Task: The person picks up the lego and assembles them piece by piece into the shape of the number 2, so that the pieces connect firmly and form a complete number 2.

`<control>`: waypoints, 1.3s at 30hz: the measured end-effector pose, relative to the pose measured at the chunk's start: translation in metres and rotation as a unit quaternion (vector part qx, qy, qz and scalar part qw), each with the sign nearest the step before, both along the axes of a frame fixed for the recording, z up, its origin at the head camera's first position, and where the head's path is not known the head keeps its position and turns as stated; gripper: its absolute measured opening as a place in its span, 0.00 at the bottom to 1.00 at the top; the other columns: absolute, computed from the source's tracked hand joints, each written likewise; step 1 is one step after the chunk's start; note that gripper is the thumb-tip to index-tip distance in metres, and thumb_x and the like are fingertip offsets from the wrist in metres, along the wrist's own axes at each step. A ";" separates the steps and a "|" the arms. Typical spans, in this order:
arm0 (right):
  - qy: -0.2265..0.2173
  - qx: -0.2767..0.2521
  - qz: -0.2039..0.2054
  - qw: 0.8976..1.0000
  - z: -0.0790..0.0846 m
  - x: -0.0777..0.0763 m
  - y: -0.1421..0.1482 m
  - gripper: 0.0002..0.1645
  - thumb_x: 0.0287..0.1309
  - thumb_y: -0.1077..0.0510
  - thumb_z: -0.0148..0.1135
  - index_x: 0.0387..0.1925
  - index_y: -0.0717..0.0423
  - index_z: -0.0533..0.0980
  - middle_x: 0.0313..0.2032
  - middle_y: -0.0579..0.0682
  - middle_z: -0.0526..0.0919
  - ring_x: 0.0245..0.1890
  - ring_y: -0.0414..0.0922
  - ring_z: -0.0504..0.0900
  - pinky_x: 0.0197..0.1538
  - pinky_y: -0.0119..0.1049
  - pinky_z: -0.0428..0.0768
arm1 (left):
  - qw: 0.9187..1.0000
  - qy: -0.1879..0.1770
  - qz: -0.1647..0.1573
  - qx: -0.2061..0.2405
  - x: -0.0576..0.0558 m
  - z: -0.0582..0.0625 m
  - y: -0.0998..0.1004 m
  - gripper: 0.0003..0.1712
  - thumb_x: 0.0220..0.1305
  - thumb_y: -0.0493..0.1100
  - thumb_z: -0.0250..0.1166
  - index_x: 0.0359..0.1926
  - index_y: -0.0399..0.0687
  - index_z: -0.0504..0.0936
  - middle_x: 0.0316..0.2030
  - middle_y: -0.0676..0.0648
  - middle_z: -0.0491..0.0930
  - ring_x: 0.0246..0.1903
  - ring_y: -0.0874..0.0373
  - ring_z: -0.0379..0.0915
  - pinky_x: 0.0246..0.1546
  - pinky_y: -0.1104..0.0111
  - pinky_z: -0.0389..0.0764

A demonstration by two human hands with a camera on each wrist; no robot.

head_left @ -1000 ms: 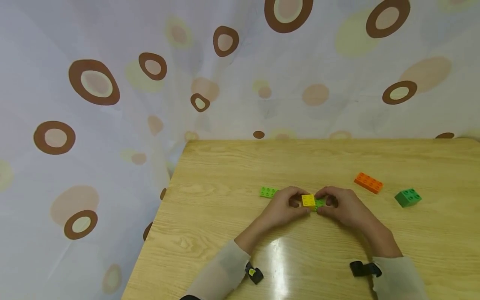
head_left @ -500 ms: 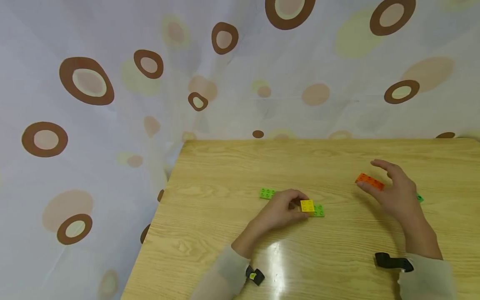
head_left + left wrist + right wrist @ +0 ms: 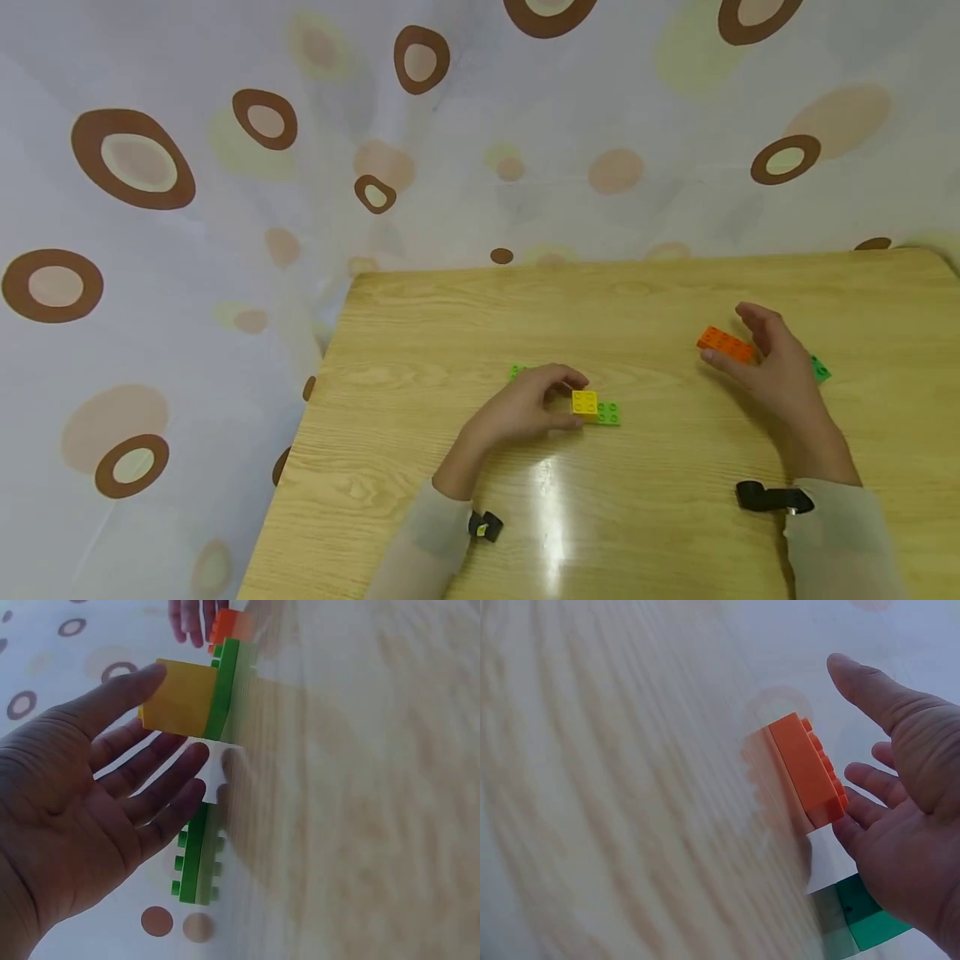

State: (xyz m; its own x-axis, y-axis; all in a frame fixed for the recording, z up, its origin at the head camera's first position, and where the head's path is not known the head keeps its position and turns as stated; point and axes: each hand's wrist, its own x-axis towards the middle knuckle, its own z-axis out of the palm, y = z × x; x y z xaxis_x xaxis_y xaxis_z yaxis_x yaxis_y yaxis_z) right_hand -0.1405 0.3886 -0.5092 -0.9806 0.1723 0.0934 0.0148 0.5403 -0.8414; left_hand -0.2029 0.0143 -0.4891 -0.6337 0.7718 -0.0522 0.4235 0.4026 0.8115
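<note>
My left hand pinches a yellow toy building brick between thumb and fingers. That brick sits on one end of a flat light-green brick, whose bare studs stick out to the right. In the left wrist view the thumb lies on the side of the yellow brick. Over an orange brick at the right, my right hand is spread, thumb on the near side and fingers beyond. The right wrist view has the thumb raised well apart from the orange brick, with other fingertips close behind it.
A second light-green brick lies behind the left hand, mostly covered by it. A dark-green brick is partly hidden behind the right hand. The wooden table meets a patterned curtain at the back and left.
My right hand has left the light-green brick under the yellow one and moved right to the orange brick. The left hand keeps its grip on the yellow brick. The head view has shifted slightly.
</note>
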 end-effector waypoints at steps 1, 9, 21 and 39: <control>-0.004 0.002 -0.001 1.000 0.000 0.000 0.001 0.55 0.69 0.47 0.72 0.84 0.56 0.50 0.82 0.63 0.53 0.81 0.63 0.52 0.65 0.07 0.51 | 1.000 -0.006 -0.003 0.007 -0.001 0.001 -0.001 0.32 0.66 0.45 0.78 0.68 0.48 0.78 0.62 0.54 0.81 0.60 0.61 0.77 0.64 0.70 0.77; -0.046 0.044 -0.011 0.998 0.001 0.000 0.003 0.51 0.68 0.40 0.70 0.81 0.54 0.59 0.77 0.64 0.66 0.72 0.66 0.68 0.57 0.13 0.66 | 0.999 -0.037 -0.003 0.022 -0.004 0.008 -0.002 0.38 0.65 0.46 0.78 0.72 0.46 0.74 0.66 0.47 0.78 0.65 0.56 0.76 0.67 0.67 0.76; -0.032 0.074 -0.005 0.997 0.011 -0.017 -0.016 0.41 0.70 0.49 0.71 0.76 0.60 0.67 0.69 0.68 0.72 0.65 0.67 0.72 0.64 0.66 0.72 | 0.999 -0.028 0.014 0.005 -0.007 0.021 -0.013 0.37 0.65 0.46 0.78 0.71 0.45 0.75 0.65 0.47 0.79 0.65 0.53 0.75 0.68 0.66 0.74; -0.002 0.141 0.049 0.989 0.042 -0.001 -0.033 0.29 0.69 0.52 0.73 0.66 0.58 0.77 0.58 0.63 0.83 0.52 0.60 0.78 0.46 0.46 0.76 | 0.999 -0.052 0.005 0.013 0.010 0.013 -0.001 0.35 0.67 0.44 0.77 0.71 0.42 0.75 0.66 0.45 0.78 0.63 0.53 0.76 0.67 0.66 0.76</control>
